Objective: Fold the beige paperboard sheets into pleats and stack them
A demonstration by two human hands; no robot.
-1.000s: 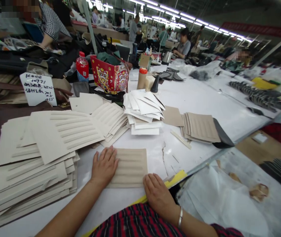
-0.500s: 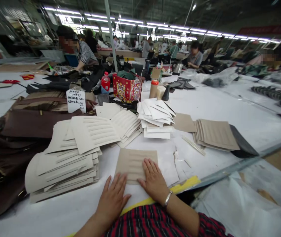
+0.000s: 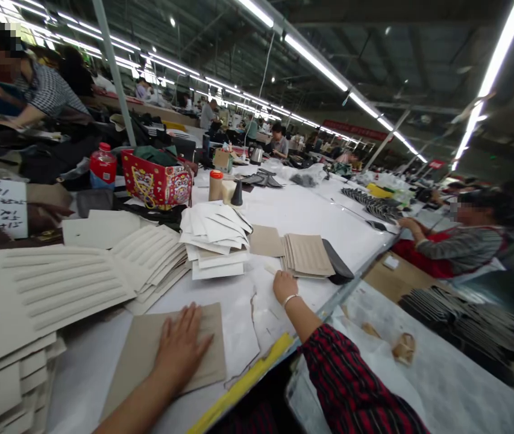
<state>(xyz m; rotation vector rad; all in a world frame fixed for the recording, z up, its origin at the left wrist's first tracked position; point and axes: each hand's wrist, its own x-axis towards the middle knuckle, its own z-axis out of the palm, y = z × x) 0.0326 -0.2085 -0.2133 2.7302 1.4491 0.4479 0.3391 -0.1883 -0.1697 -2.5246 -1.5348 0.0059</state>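
My left hand (image 3: 182,346) lies flat with fingers spread on a tan card panel (image 3: 134,343) that has faint raised ribs. My right hand (image 3: 285,287) is farther out, its fingers curled over the thin pale strips (image 3: 270,269); one end of the strips shows past the knuckles, and the fingertips are hidden. Just beyond that hand lies a fanned stack of ribbed tan panels (image 3: 308,254), with a dark piece (image 3: 338,265) under its right side. A pile of white pieces (image 3: 214,238) stands to the left of the strips.
Large stacks of ribbed off-white panels (image 3: 67,283) crowd the left. Behind them stand a red box (image 3: 157,181), a red-capped bottle (image 3: 103,166) and an orange-capped container (image 3: 216,185). Yellow tape (image 3: 247,383) runs along the near table edge. A co-worker (image 3: 460,241) sits at the right.
The view has swung right. My right hand has left the tan panel and reached out to the pale strips, closing over them. My left hand has slid farther onto the panel.
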